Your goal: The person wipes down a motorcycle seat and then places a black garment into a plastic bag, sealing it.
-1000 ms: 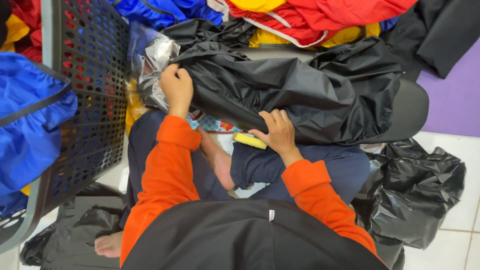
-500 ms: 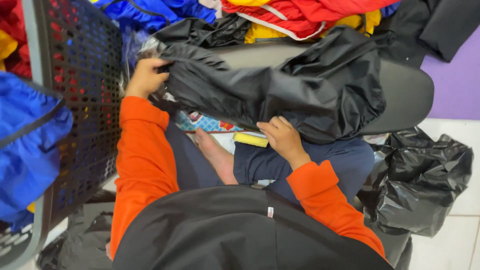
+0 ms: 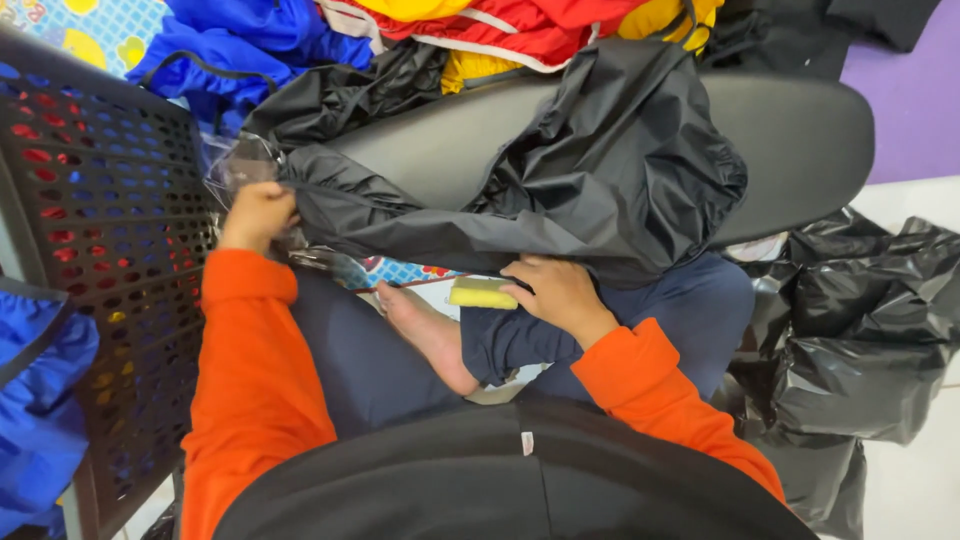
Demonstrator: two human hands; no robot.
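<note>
left hand (image 3: pixel 258 213) gripping black jacket (image 3: pixel 560 190), right hand (image 3: pixel 555 290)

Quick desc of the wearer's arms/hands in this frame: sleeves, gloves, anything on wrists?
Both arms wear bright orange long sleeves ending in ribbed cuffs at the wrists. Left hand and right hand are bare: no gloves, and no rings, watch or bands visible. A black garment covers the torso between the sleeves.

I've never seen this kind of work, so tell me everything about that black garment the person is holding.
The black garment looks like thin, shiny, crinkled synthetic fabric. It lies draped across a dark smooth seat-like board, bunched and folded. The left hand grips its left end; the right hand touches its lower edge, beside a small yellow block.
</note>
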